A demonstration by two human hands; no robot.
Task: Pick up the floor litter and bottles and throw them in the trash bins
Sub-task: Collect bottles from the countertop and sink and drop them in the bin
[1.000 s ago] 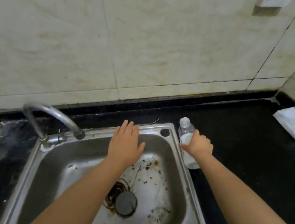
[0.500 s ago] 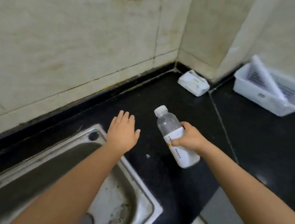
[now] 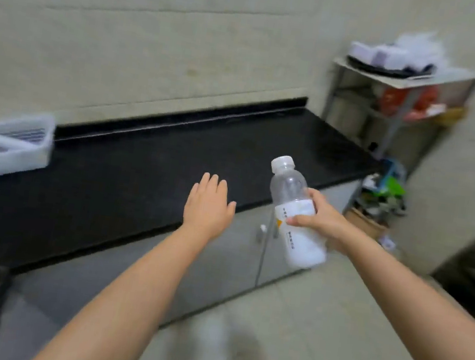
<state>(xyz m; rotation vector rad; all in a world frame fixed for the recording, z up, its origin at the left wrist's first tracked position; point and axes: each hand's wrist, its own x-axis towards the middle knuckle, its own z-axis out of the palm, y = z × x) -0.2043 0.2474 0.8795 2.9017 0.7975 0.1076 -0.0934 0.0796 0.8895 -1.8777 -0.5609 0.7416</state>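
Bottle [image 3: 297, 215], white label: one column of small dark characters running down the label, beside an orange mark at its left edge. Print too blurred to read. No other text, brand, number or sign legible near the bottle.

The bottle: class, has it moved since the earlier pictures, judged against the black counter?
Yes. The bottle, held in the right hand, was standing on the counter beside the sink; it is now lifted past the counter's front edge, over the cabinet doors.

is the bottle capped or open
Capped: a white cap sits on the neck of the plastic bottle held in the right hand.
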